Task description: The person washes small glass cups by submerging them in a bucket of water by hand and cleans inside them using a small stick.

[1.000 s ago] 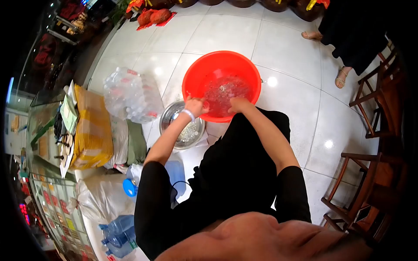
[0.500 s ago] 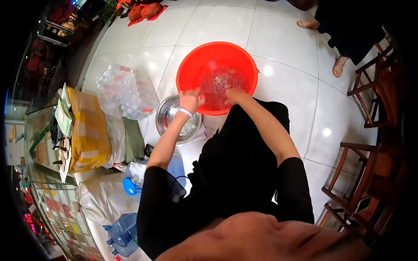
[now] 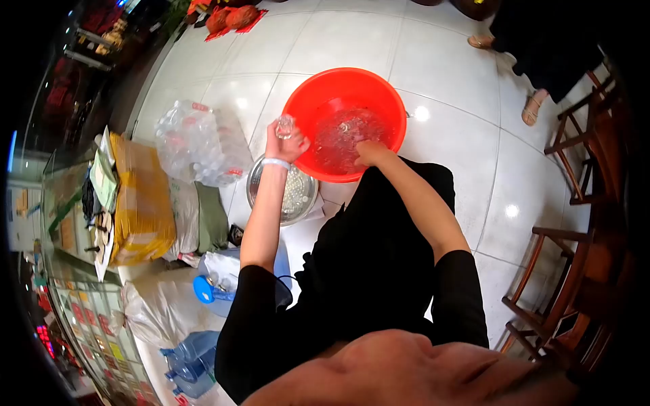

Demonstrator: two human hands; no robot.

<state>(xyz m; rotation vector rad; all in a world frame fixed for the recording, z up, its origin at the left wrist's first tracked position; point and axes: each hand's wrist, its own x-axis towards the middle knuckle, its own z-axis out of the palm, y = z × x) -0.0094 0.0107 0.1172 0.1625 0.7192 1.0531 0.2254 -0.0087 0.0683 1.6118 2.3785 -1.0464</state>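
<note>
My left hand [image 3: 287,143] is closed around a small clear glass [image 3: 284,126], raised over the left rim of a red plastic basin [image 3: 313,95]. Inside the basin is a heap of small clear glassware [image 3: 349,126], apparently in water. My right hand [image 3: 369,153] reaches down over the near side of the basin. Its fingers are curled among the glassware, and what they grip cannot be made out. Below my left hand stands a round metal bowl [image 3: 311,203] with more clear glass pieces in it, partly hidden by my forearm.
Packs of clear plastic bottles [image 3: 203,142] stand to the left, near a taped cardboard box [image 3: 141,203]. Large blue water jugs [image 3: 193,365] lie lower left. Wooden chairs [image 3: 552,271] line the right side. A person's sandalled foot [image 3: 533,108] is at upper right.
My left hand has turned and lifted up and left from the basin's near edge, showing a small glass in it. My right hand stays in the basin. The view has shifted slightly.
</note>
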